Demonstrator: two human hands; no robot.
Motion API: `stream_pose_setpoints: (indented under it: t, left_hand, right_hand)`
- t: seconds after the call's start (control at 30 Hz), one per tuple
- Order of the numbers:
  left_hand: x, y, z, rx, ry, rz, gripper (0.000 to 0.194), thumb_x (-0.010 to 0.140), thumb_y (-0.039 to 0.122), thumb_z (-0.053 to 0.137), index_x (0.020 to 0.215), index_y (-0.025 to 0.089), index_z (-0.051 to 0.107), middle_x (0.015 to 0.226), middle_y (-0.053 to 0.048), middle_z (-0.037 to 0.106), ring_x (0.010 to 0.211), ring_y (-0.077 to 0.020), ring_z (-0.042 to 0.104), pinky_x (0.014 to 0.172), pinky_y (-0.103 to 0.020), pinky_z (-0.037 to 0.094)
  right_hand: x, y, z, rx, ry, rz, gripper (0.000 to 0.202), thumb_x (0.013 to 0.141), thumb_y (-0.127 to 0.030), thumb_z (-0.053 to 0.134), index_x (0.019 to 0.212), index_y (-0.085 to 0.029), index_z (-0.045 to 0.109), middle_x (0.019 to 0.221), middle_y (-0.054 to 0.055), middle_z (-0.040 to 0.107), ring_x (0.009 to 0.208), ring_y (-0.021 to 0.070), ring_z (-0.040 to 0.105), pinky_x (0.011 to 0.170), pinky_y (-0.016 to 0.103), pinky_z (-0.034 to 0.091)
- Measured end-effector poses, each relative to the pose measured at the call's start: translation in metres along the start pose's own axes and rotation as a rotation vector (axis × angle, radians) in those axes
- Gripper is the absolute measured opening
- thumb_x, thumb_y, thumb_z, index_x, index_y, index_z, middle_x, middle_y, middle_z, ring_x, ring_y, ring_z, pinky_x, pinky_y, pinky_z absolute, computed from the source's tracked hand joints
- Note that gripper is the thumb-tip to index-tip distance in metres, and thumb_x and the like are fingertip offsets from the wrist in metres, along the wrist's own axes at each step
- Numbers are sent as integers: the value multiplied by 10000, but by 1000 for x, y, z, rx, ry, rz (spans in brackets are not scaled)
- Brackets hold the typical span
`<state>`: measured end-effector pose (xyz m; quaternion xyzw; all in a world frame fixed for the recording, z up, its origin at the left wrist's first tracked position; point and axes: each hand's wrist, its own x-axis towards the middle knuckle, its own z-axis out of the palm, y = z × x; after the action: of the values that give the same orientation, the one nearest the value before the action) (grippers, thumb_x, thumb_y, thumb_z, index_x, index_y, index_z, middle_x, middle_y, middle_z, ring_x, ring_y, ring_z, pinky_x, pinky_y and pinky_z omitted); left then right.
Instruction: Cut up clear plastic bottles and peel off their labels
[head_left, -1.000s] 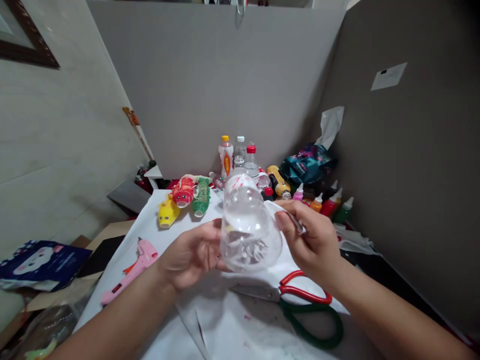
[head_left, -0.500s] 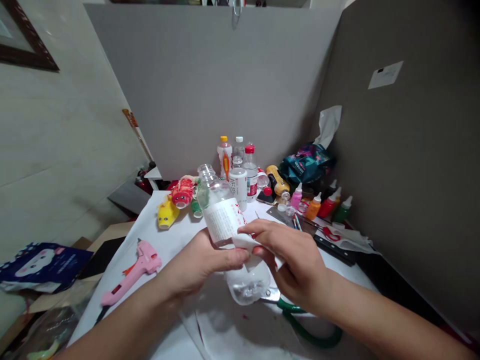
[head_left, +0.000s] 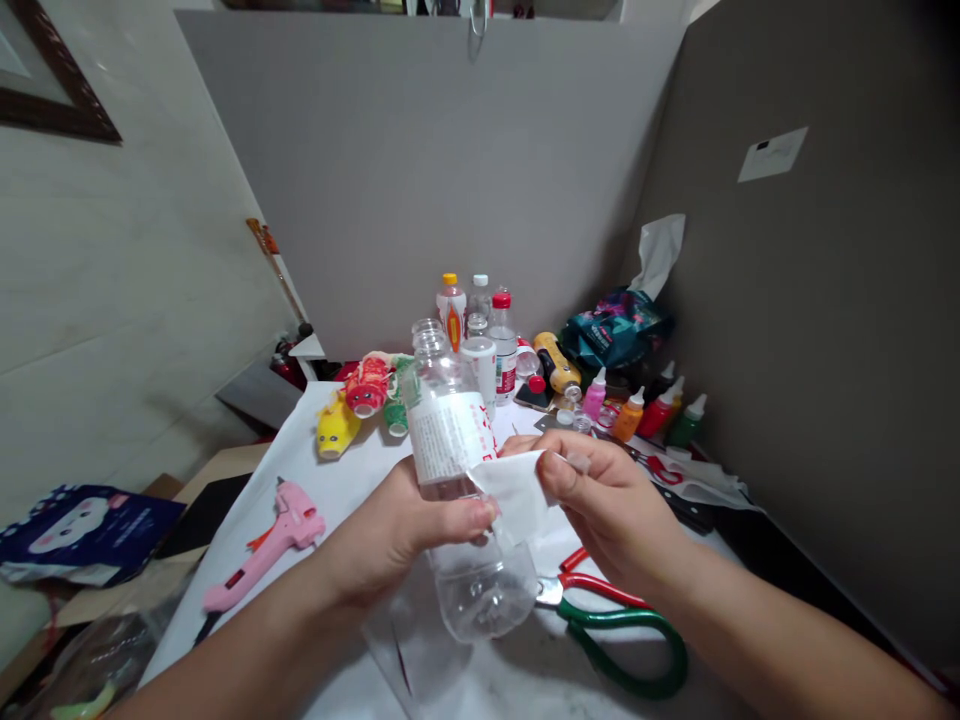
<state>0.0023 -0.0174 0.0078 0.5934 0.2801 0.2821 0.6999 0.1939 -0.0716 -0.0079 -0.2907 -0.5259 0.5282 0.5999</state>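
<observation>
A clear plastic bottle [head_left: 480, 590] without a cap tilts to the left above the table, with my left hand [head_left: 409, 520] wrapped around its middle. Around the bottle runs a white paper label [head_left: 450, 435] with grey and red print. One end of the label is peeled away and shows its blank white back. My right hand [head_left: 600, 490] pinches this loose end between thumb and fingers, to the right of the bottle. Below my right hand lie scissors [head_left: 622, 625] with red and green handles, their blades partly hidden behind the bottle.
A pink glue gun [head_left: 281, 540] lies at the left. Behind it sit yellow [head_left: 337, 430] and red [head_left: 367, 385] animal-shaped crafts. Several bottles [head_left: 502, 345] stand at the back. Paint bottles [head_left: 628, 415] and a tissue pack [head_left: 619, 325] line the right side, near grey partitions.
My right hand has pulled the label's end away to the right, so a larger flap is loose. The bottle is more upright, and more of the scissors shows.
</observation>
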Motion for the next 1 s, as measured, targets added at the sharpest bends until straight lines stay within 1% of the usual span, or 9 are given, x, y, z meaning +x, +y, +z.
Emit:
stream_pose_setpoints:
  t: [0.17, 0.27, 0.33, 0.43, 0.53, 0.6, 0.7, 0.87, 1.0]
  left_hand:
    - [0, 1, 3, 117, 34, 104, 455, 718, 264, 808, 1144, 175, 675, 1091, -94, 729, 1003, -286, 662, 883, -388, 520]
    - [3, -2, 9, 246, 76, 131, 411, 694, 170, 791, 1097, 174, 709, 1057, -76, 748, 991, -291, 677, 872, -384, 532]
    - [6, -4, 12, 295, 90, 118, 402, 663, 128, 785, 1057, 173, 723, 1019, -61, 759, 982, -292, 683, 854, -372, 538]
    - [9, -4, 14, 344, 145, 81, 336, 632, 120, 789, 959, 162, 723, 930, -48, 758, 946, -291, 686, 834, -365, 537]
    - [11, -4, 11, 345, 177, 67, 314, 620, 129, 802, 920, 157, 712, 907, -48, 746, 913, -282, 686, 855, -376, 528]
    - [11, -4, 8, 299, 125, 50, 350, 626, 140, 811, 961, 164, 711, 931, -51, 741, 919, -279, 680, 848, -376, 528]
    - [9, -5, 3, 230, -24, 14, 341, 647, 164, 819, 972, 175, 714, 943, -50, 733, 911, -256, 665, 811, -346, 521]
    - [3, 0, 0, 134, -331, -97, 331, 669, 254, 826, 981, 187, 737, 902, -38, 724, 844, -222, 657, 744, -304, 492]
    - [4, 2, -2, 12, -518, -159, 340, 672, 292, 812, 989, 188, 747, 913, -55, 731, 886, -246, 663, 779, -327, 504]
  right_hand:
    - [-10, -29, 0, -653, -91, -27, 321, 855, -505, 689, 793, -196, 628, 656, -25, 560, 594, 127, 449, 560, 242, 337]
    - [-17, -35, 4, -1082, -99, -101, 556, 674, -662, 792, 952, -203, 648, 737, -10, 634, 628, 150, 498, 570, 255, 325]
    - [-18, -30, 8, -1299, -97, -126, 641, 619, -740, 771, 906, -181, 643, 762, 29, 652, 659, 183, 530, 577, 274, 299]
    - [-16, -21, 13, -1480, -152, -58, 501, 733, -648, 753, 783, -165, 629, 704, 54, 637, 616, 184, 518, 560, 288, 245]
    - [-9, -18, 12, -1333, -312, 20, 254, 924, -357, 633, 748, -176, 610, 680, 13, 601, 592, 130, 481, 572, 265, 284]
    - [-4, -19, 6, -1165, -427, 17, 272, 952, -248, 562, 689, -184, 545, 637, -34, 510, 574, 96, 418, 581, 237, 306]
    - [1, -20, -6, -893, -552, 47, 361, 941, -244, 550, 609, -190, 419, 572, -70, 378, 531, 77, 333, 540, 213, 301]
    - [-1, -19, -13, -341, -714, 385, 370, 919, -272, 556, 567, -188, 481, 514, -52, 483, 449, 66, 417, 479, 197, 358]
    - [-2, -9, -11, -55, -749, 524, 408, 892, -403, 634, 581, -188, 481, 481, -65, 466, 405, 50, 398, 464, 190, 384]
